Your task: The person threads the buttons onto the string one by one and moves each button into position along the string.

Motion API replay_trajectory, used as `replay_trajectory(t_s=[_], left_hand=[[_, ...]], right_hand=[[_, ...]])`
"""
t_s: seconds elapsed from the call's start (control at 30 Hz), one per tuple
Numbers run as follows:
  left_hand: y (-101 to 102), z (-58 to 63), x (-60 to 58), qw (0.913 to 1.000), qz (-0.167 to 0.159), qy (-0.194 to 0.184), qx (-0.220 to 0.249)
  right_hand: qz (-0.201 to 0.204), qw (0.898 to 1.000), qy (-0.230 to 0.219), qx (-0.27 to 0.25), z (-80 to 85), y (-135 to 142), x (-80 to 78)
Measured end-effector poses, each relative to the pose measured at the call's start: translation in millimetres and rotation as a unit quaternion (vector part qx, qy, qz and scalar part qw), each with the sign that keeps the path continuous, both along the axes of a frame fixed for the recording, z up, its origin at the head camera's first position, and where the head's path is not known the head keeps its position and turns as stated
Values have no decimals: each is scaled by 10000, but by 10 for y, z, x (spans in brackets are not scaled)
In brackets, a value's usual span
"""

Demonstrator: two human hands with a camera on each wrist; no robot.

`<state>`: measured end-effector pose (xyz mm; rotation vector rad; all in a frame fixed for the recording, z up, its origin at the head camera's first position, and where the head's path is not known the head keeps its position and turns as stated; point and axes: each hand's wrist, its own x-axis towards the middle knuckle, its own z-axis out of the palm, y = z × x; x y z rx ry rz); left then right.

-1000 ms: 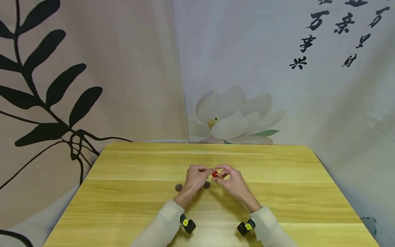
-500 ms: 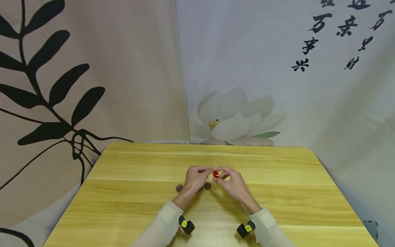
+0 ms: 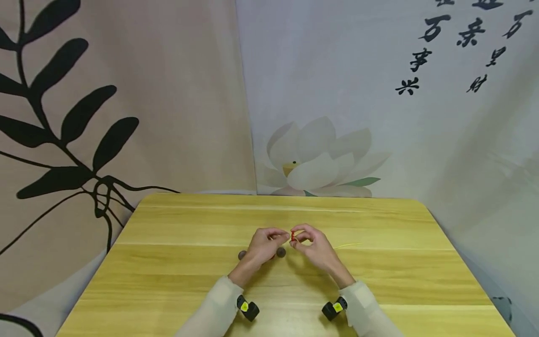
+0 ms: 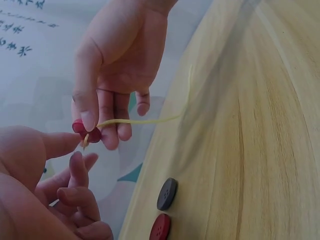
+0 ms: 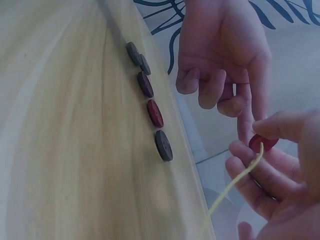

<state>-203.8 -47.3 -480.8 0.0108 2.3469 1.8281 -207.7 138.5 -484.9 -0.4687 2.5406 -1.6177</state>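
Note:
My right hand [image 3: 313,243] pinches a red button [image 5: 264,142] between thumb and fingers, above the table. A yellow cord [image 4: 145,121] passes through the button; its long part trails over the table, and a short end sticks out on the left hand's side. My left hand [image 3: 263,245] faces the button from the left, thumb and forefinger right at that short end. Whether they grip the cord I cannot tell. The left hand's other fingers are curled loosely. In the head view the button shows nearly edge-on.
A row of several loose buttons lies on the wooden table [image 3: 177,281] under the hands. Among them are a red button [image 5: 155,113], a dark one [image 5: 164,145] and a brownish one [image 5: 145,84]. Patterned cloth [image 3: 189,93] hangs behind the table.
My left hand has drawn slightly left, away from the button. In my right hand the red button has turned from showing its face to nearly edge-on.

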Motion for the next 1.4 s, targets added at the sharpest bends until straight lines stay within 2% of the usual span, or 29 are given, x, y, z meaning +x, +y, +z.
replay_trajectory(t_s=[0.13,0.43,0.7,1.03,1.1,1.23,1.4], left_hand=[[-11,-11,0,10000,-61,-74,15],[-24,-28,5,9998,-79,159,-100],[-20,-54,5,9999,-50,119,29],[10,-53,1,9998,-7,183,-55],[14,-51,-4,9998,-7,206,-59],[3,-46,-7,9998,-4,213,-43],[-35,-54,-2,9998,-11,169,73]], right_hand=[[53,9999,-75,-81,3,-1,6],[71,9999,-75,46,0,-9,-2],[182,9997,-150,39,-13,-1,-18],[243,9997,-78,-12,-40,8,-23],[247,9997,-73,3,57,-6,18],[188,9998,-110,22,77,-19,20],[199,9997,-137,-90,-67,7,-41]])
